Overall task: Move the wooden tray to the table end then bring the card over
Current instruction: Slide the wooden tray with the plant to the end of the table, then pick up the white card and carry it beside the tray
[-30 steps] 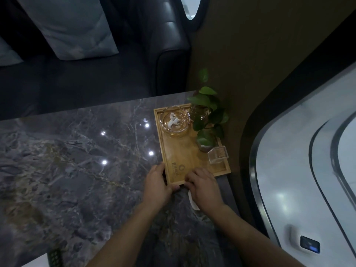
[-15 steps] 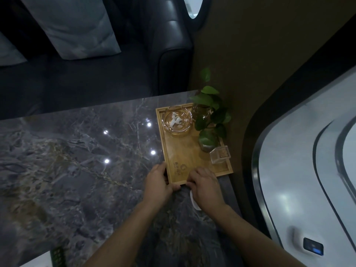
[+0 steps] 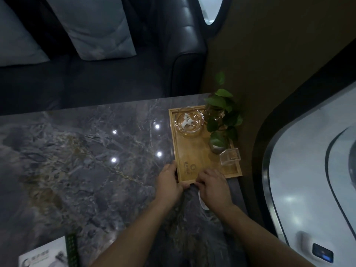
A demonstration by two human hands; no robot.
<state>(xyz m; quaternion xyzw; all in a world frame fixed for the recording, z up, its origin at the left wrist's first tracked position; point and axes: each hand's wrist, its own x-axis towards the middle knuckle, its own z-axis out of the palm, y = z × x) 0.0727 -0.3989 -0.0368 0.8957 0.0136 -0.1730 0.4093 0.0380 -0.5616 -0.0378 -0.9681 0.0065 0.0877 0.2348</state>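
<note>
The wooden tray [image 3: 194, 151] lies on the dark marble table at its far right end, against the wall. It carries a glass ashtray [image 3: 189, 120], a potted green plant [image 3: 221, 120] and a small clear box [image 3: 230, 156]. My left hand [image 3: 169, 182] grips the tray's near left corner, thumb on the rim. My right hand [image 3: 213, 185] holds the near edge, fingers curled over it. A white card [image 3: 202, 202] peeks out on the table under my right hand, mostly hidden.
A dark leather sofa [image 3: 185, 45] with pale cushions [image 3: 92, 26] stands beyond the table's far edge. A brown wall [image 3: 260, 64] borders the table on the right. A printed leaflet [image 3: 44, 257] and a green strip [image 3: 72, 249] lie at the near left corner.
The tray has slid slightly farther toward the table's far right end, with both hands still on its near edge. The leaflet has come into view at the bottom left.
</note>
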